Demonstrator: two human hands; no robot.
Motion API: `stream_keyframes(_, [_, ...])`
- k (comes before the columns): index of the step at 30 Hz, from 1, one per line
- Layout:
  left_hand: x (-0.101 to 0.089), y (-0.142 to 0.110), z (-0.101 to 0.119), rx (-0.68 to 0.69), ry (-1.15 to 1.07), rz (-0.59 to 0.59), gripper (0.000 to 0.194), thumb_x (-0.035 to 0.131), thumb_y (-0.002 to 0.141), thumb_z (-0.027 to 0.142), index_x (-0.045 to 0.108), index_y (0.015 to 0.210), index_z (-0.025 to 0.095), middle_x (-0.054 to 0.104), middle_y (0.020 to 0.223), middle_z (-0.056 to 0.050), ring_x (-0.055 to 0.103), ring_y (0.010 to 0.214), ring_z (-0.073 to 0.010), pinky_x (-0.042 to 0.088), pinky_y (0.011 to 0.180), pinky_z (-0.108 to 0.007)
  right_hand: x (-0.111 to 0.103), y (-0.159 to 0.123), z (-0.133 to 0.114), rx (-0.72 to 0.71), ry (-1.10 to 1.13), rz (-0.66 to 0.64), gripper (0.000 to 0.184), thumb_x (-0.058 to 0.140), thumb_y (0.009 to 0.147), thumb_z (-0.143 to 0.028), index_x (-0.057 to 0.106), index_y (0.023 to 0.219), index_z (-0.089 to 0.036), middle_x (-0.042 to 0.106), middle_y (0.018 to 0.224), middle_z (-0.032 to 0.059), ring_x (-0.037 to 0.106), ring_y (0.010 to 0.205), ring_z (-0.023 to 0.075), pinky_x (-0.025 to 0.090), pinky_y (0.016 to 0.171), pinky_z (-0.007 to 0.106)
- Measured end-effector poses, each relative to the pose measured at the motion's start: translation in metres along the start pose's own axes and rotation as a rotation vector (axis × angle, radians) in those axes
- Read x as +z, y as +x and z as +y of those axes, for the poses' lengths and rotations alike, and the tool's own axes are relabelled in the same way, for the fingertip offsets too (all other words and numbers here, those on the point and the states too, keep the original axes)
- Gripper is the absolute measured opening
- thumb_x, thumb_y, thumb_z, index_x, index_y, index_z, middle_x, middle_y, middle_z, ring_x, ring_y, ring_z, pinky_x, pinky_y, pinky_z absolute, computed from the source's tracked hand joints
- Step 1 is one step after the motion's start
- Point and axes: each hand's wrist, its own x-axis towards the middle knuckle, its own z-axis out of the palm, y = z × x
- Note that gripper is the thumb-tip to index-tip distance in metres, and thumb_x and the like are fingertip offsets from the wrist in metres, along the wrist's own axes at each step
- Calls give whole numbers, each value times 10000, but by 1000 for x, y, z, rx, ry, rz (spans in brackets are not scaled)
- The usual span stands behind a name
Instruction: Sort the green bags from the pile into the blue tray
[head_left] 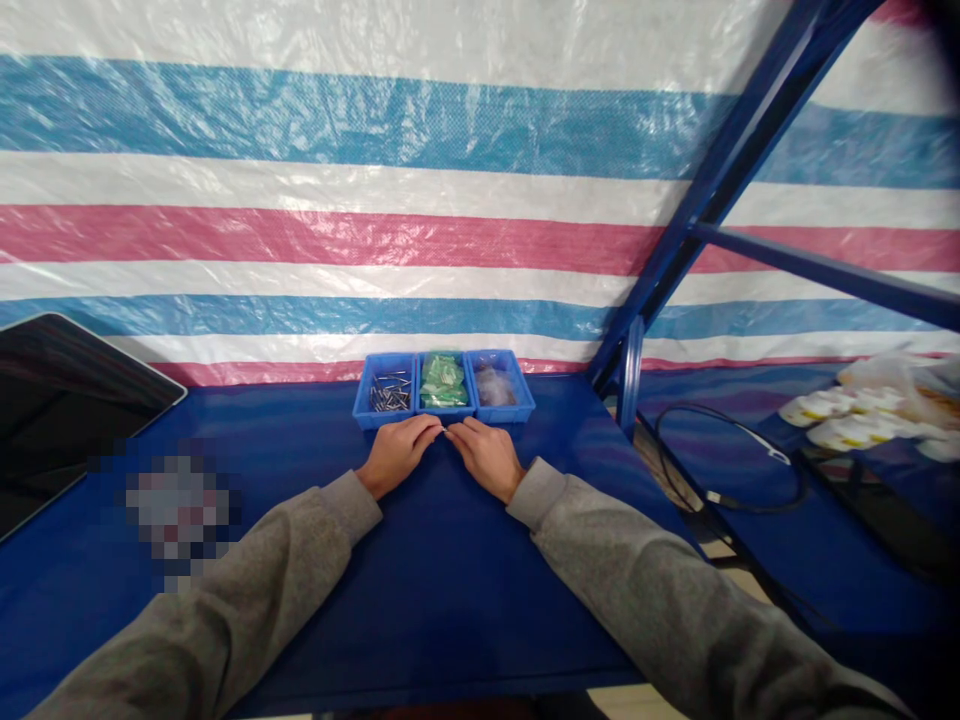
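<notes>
My left hand (pixel 397 452) and my right hand (pixel 487 455) rest on the blue table (pixel 420 580), fingertips meeting in a pinch around a tiny thing that is too small to name. Both hands are closed, in grey sleeves. Just beyond them stand three small blue bins in a row: the left bin (pixel 385 390) holds several dark metal screws, the middle bin (pixel 444 383) holds green packets, the right bin (pixel 499 385) holds something pale and translucent.
A dark tablet screen (pixel 60 400) lies at the left edge. A striped tarp (pixel 375 200) hangs behind the table. A blue metal rack frame (pixel 675 250) rises at right, with a black cable (pixel 720 460) and white packaged items (pixel 847 420) on the neighbouring surface.
</notes>
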Motion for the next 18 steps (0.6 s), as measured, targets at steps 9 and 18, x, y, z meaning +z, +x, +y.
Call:
stream_keyframes(9, [0, 2, 2, 14, 0, -23, 223, 431, 905, 306, 616, 869, 186, 667, 811, -22, 629, 711, -131, 475, 686, -227, -2, 0, 0, 25, 17, 8, 307, 308, 955, -308, 572, 1109, -275, 609, 973, 31, 601, 773, 125, 387, 604, 198])
stream_keyframes(18, [-2, 1, 4, 1, -26, -2, 223, 414, 916, 288, 607, 915, 177, 664, 805, -19, 620, 699, -116, 467, 687, -214, 1, 0, 2, 18, 58, 11, 320, 348, 922, -175, 535, 1173, -246, 626, 1031, 45, 617, 843, 142, 434, 695, 207])
